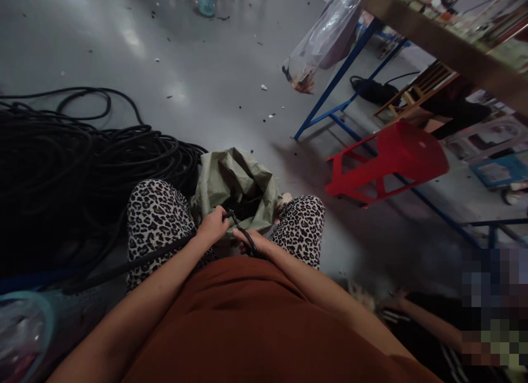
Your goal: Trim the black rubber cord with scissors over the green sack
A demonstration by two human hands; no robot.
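Hands meet low in the middle of the frame, over my lap. I see my left hand (212, 226) closed around a black cable (136, 260) that trails off toward the lower left, and my right hand (252, 242) pinching a loop of the same cable just beside it. Right above them a green sack (235, 179) gapes open between my knees. A heap of black cable (61, 168) fills the left side; a red stool (391, 160) lies tipped on the floor at right.
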